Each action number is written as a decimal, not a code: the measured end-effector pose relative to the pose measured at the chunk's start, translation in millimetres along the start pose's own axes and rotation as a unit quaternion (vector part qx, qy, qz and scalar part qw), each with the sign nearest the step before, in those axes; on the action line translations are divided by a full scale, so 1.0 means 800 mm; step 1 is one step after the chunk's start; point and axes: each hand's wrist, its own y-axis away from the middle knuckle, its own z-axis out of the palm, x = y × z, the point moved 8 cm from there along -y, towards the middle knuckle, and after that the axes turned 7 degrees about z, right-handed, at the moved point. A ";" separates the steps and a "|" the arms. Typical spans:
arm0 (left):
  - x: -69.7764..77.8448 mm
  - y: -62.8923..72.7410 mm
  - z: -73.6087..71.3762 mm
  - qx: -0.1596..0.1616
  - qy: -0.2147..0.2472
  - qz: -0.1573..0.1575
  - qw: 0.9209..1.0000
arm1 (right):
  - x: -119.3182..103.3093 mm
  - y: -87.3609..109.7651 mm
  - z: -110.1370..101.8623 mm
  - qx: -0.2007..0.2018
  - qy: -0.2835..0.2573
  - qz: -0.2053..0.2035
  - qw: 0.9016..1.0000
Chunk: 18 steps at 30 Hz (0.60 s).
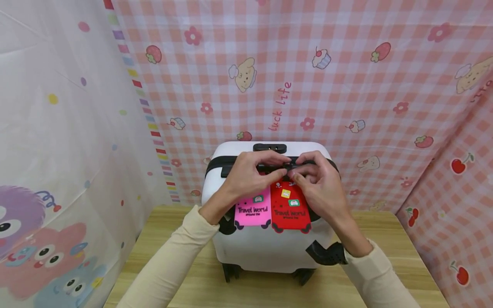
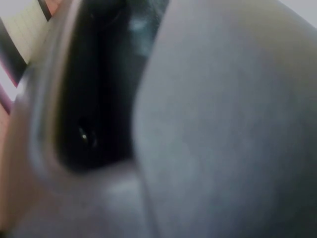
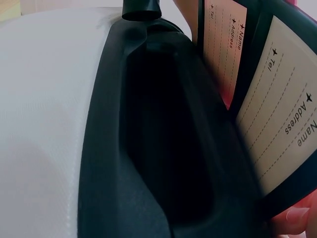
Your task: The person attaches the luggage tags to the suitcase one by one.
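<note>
A white suitcase (image 1: 269, 254) stands with a pink luggage tag (image 1: 252, 217) and a red luggage tag (image 1: 290, 219) hanging side by side on its front. Above the red tag, my left hand (image 1: 249, 175) and right hand (image 1: 322, 184) meet, thumbs and fingertips pinching a thin black strap (image 1: 287, 165) at the black carry handle (image 1: 228, 170). Fingers hide most of the strap. In the right wrist view, the tags' backs show a printed address card (image 3: 285, 109), with a fingertip (image 3: 292, 220) at the lower edge. Blurred dark plastic (image 2: 213, 129) fills the left wrist view.
A black combination lock (image 1: 269, 148) sits on the suitcase's top, behind the hands. Its wheels (image 1: 231, 271) rest on a wooden table (image 1: 173, 244). Pink checked cloth (image 1: 300, 98) hangs close behind, and white printed cloth (image 1: 84, 128) on the left. A black wrist mount (image 1: 327, 254) hangs below the right wrist.
</note>
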 end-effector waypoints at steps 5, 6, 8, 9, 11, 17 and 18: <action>0.001 0.001 0.000 -0.002 -0.002 0.002 1.000 | -0.002 0.002 -0.001 0.011 0.016 -0.015 1.000; 0.001 0.001 0.000 -0.003 -0.002 0.001 1.000 | -0.002 0.002 -0.001 0.013 0.020 -0.016 1.000; 0.000 0.002 0.001 -0.006 -0.002 0.000 1.000 | -0.002 0.002 -0.001 0.015 0.024 -0.017 0.999; 0.000 0.002 0.001 -0.007 -0.002 -0.002 1.000 | -0.002 0.002 -0.001 0.015 0.024 -0.016 0.999; -0.001 0.002 0.001 -0.007 -0.001 -0.004 1.000 | -0.002 0.002 -0.001 0.013 0.021 -0.016 1.000; -0.004 0.002 0.001 -0.007 0.000 -0.017 1.000 | -0.003 0.000 -0.001 0.006 0.011 -0.017 1.000; -0.005 0.002 0.002 -0.007 0.000 -0.019 1.000 | -0.002 0.000 -0.001 0.004 0.011 -0.015 1.000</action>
